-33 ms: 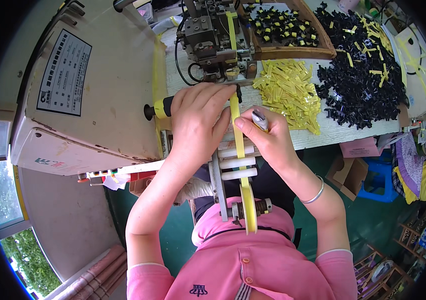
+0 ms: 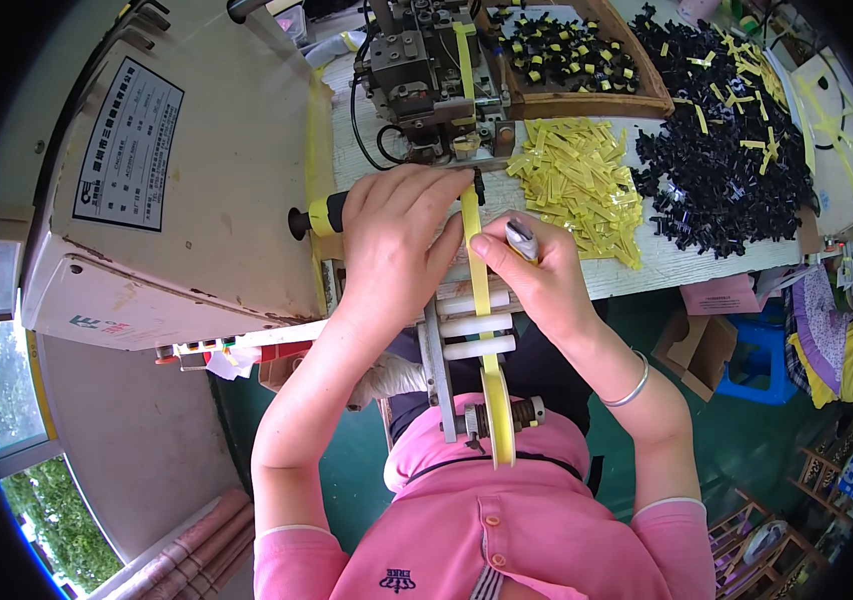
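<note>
A yellow tape (image 2: 476, 250) runs up from a reel (image 2: 497, 415) at my waist, over white rollers (image 2: 476, 325), towards a small metal machine (image 2: 421, 70). On the left of the tape, my left hand (image 2: 393, 225) is closed, its fingertips at a small black piece (image 2: 478, 187) by the tape's upper part. My right hand (image 2: 544, 275) is closed around a short metal-tipped tool (image 2: 521, 240) with a pale wrapped handle; its exact kind is hard to tell. That hand's thumb and fingertips lie against the tape's right edge.
Yellow strips (image 2: 581, 185) lie piled beside my right hand. Further right spreads a heap of black pieces (image 2: 716, 165). A wooden tray (image 2: 636, 103) at the back holds black-and-yellow pieces. A large beige machine housing (image 2: 236, 170) borders my left; a black-and-yellow knob (image 2: 316, 217) sticks out beside my left hand.
</note>
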Motion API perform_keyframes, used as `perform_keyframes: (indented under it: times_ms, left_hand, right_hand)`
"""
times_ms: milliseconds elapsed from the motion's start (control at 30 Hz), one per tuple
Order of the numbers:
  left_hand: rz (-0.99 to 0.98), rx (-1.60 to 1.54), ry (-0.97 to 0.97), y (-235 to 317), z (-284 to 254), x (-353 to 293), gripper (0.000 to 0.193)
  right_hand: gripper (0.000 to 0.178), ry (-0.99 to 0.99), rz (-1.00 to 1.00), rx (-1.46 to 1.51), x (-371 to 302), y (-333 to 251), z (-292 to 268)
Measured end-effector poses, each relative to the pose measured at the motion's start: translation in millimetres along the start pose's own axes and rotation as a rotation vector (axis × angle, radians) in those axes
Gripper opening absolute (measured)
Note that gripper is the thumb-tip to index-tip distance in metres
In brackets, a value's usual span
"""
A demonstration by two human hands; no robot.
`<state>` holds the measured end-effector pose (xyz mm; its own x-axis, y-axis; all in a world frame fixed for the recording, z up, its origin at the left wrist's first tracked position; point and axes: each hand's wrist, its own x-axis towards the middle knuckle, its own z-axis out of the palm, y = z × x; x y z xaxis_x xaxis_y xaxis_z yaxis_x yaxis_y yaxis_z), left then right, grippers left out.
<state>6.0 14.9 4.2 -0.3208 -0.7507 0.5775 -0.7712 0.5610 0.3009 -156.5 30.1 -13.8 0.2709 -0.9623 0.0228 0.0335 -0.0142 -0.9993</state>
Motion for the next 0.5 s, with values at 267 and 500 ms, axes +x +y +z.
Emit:
perform_keyframes:
  times_ms: [267, 500]
  left_hand:
    - [0.010, 0.051, -0.016, -4.3, 7.2, -0.7, 0.035]
    - [0.020, 0.093, 0.006, -1.4, 11.1, -1.4, 0.036]
  right_hand:
    - [0.016, -0.004, -0.084, -0.033, 1.2, 5.6, -0.3]
    - [0.017, 0.004, -0.127, -0.047, -0.3, 5.4, -0.1]
